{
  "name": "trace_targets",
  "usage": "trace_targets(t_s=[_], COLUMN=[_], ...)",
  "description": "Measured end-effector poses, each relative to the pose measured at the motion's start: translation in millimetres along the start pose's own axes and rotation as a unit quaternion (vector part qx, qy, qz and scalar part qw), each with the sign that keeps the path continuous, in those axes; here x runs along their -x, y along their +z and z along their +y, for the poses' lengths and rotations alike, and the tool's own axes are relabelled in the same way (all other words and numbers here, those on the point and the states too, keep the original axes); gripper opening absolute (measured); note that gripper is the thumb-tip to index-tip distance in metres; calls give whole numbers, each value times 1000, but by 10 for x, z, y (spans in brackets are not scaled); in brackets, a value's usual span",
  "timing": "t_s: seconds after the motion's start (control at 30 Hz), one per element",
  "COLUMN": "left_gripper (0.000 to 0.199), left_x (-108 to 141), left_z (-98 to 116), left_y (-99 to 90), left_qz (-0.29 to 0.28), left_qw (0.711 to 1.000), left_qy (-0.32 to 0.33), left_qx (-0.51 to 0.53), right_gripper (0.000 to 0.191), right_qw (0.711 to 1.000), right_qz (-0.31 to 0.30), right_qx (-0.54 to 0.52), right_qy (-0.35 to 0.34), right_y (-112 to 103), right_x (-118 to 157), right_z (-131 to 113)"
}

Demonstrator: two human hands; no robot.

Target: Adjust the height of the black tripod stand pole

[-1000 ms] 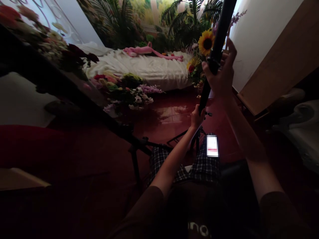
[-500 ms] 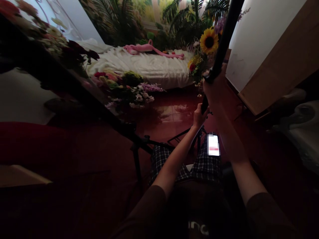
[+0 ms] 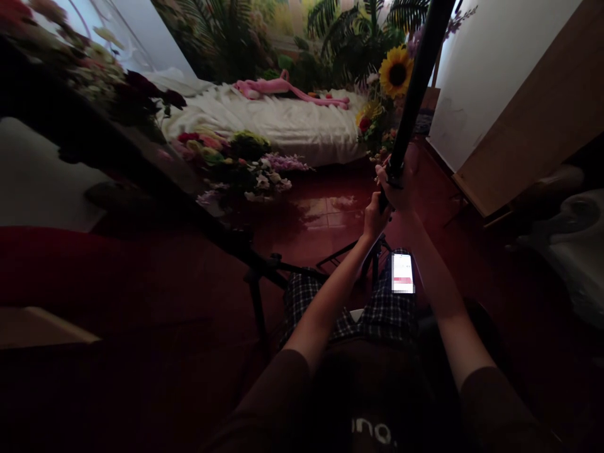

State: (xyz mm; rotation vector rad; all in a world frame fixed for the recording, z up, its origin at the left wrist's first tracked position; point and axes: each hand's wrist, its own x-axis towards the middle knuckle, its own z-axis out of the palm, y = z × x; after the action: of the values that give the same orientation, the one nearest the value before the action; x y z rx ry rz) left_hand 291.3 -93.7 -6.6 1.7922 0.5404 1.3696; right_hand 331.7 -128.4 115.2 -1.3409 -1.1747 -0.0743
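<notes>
A black tripod stand (image 3: 417, 88) rises at a slant in front of me, its thin legs spread on the floor between my knees. My left hand (image 3: 376, 215) is wrapped round the lower part of its pole. Just above, touching or nearly touching it, my right hand (image 3: 401, 189) is closed round the pole by a dark collar. Some of the right fingers are hidden behind the pole and dim. A lit phone (image 3: 402, 273) lies on my right thigh, on checked shorts (image 3: 302, 296).
A second black stand (image 3: 189, 195) slants across the left. Artificial flowers (image 3: 250, 167) stand before a white-draped bed (image 3: 302, 129) with a pink plush toy (image 3: 268, 87). A sunflower (image 3: 395, 72) is behind the pole. A pale panel (image 3: 523, 119) leans at right, near an ornate chair (image 3: 576, 233).
My right hand has come down with the collar, closer to my left hand. The left hand stays nearly in place on the pole.
</notes>
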Motion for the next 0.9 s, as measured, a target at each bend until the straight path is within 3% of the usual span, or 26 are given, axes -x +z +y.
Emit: trace_targets(t_s=[0.07,0.17,0.23,0.3,0.43,0.57,0.67,0.9], left_gripper=[18,19,19,20,19,20,22,28], left_x=[-2,2,9,17,27,26,20,9], left_z=[-15,-37,-44,-48,-54,-53,-49,-41], left_y=[3,5,2,-3,-5,11,27,31], left_qz=[-6,-6,-3,-5,-4,4,15,9], left_qw=[1000,1000,1000,1000,1000,1000,1000,1000], left_qy=[6,13,17,20,25,15,0,13], left_qx=[1,-5,-10,-11,-9,4,5,0], right_gripper=[34,39,46,52,53,32,27,33], right_qw=[999,993,987,986,990,990,988,980], right_qz=[7,-40,-81,-79,-38,-75,-85,-37], right_qx=[41,110,134,139,111,89,56,-41], right_qy=[-4,21,38,49,76,84,119,192], right_y=[41,70,45,-29,-276,-500,-570,-638], right_x=[23,39,71,151,444,747,894,757], right_z=[40,64,39,3,32,204,293,375])
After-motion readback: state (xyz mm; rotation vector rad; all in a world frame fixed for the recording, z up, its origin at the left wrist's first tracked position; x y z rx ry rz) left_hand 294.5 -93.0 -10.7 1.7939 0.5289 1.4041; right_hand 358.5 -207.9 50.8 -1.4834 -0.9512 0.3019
